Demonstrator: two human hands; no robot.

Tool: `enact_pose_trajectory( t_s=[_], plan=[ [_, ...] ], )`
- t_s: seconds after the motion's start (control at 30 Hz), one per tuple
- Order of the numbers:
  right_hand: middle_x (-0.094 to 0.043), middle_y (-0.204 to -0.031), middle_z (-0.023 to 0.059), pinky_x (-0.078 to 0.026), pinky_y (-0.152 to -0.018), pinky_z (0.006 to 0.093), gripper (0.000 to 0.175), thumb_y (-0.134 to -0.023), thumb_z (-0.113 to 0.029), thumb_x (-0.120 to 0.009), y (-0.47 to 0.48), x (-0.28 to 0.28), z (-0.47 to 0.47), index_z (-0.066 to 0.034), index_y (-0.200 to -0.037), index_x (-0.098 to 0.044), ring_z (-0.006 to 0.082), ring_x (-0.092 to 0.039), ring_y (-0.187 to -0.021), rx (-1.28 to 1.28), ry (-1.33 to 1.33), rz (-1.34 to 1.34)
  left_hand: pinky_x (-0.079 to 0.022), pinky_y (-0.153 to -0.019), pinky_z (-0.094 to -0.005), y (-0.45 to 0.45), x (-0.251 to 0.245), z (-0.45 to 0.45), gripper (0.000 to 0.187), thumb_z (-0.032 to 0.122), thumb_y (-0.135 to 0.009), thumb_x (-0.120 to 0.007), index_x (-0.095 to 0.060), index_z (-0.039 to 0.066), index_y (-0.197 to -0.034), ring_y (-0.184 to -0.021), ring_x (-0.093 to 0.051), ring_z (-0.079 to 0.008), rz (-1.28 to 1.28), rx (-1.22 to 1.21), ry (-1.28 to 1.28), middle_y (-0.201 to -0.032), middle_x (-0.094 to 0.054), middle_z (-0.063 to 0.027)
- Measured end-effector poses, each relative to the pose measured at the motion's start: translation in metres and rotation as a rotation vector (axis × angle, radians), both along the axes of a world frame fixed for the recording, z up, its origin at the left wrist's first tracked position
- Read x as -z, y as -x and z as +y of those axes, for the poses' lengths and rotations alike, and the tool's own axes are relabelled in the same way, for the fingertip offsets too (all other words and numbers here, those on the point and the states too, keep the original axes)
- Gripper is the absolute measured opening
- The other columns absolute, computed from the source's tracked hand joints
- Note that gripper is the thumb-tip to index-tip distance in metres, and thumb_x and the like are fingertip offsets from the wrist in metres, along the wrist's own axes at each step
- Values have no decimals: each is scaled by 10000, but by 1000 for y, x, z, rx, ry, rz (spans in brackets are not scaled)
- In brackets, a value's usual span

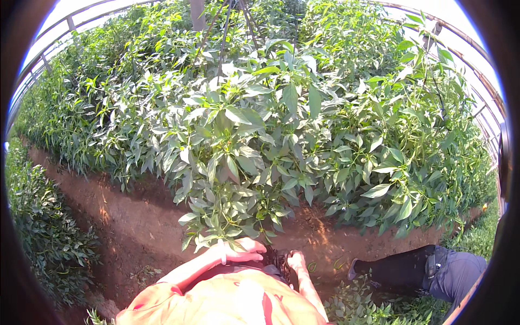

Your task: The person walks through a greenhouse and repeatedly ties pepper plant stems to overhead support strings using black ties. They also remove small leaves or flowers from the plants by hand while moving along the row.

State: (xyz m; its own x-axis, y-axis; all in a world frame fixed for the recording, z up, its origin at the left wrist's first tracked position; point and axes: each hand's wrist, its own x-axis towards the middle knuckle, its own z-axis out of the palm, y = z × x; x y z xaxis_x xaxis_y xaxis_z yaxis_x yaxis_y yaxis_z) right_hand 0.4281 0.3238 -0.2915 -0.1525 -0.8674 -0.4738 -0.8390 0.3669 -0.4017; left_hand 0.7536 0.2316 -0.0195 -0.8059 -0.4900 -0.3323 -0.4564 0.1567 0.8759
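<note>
My left hand [243, 251] is in front of my orange shirt [227, 296], its fingers bent toward the right and a pale band at the wrist. Low leaves of a leafy green pepper-like plant [239, 195] hang against its back. What lies under that palm is hidden. To its right, my right hand [296, 260] is curled at the edge of a dark, rough-textured object [279, 260] close to my waist. The object's kind is unclear, and my shirt covers its lower part. Small curved green pods [338, 264] lie on the soil beside the right hand.
A bare soil path [138, 227] runs along the dense plant row. Another person's dark-clad leg [394, 264] extends in from the right. Low plants [44, 227] border the left side. A post [198, 15] and strings rise among the foliage; curved framework [455, 30] arches overhead.
</note>
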Motion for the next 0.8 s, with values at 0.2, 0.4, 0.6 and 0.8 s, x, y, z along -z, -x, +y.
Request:
enact_pose_trajectory(
  t_s=[0.2,0.4,0.6,0.8],
  plan=[
    [-697,-1037,263,-508,-934,475,374,-902,-338,-636,-20,-103,-80,3,-1033,-717,414,-647,-1080,-76,-96,-236,-520,-886,-368,-20,-84,18,418,341,-1011,-542,-634,17,-1258,-989,-680,-265,-21,-349,36,-1072,-716,-146],
    [-703,-710,145,-588,-525,384,431,-907,-381,-693,-55,-80,-61,40,-817,-683,243,-715,-629,-48,-444,-233,-539,-832,-324,2,-76,31,287,234,-998,-612,-683,11,-1165,-927,-697,-186,119,-478,-137,-1016,-745,-121],
    [-736,-973,193,-522,-971,408,320,-747,-307,-821,-58,-21,-1,-35,-907,-768,334,-683,-1053,-55,-276,-212,-503,-931,-446,10,-25,65,389,221,-919,-643,-615,-72,-1173,-1054,-617,-412,-97,-21,151,-1090,-657,-249],
    [-662,-644,73,-479,-408,312,231,-874,-224,-739,-16,-43,-2,-10,-814,-674,151,-624,-499,501,-438,-588,-487,-947,-454,15,-10,60,364,206,-891,-665,-607,-69,-1123,-1075,-596,-403,-12,-30,133,-1078,-634,-242]
  ],
)
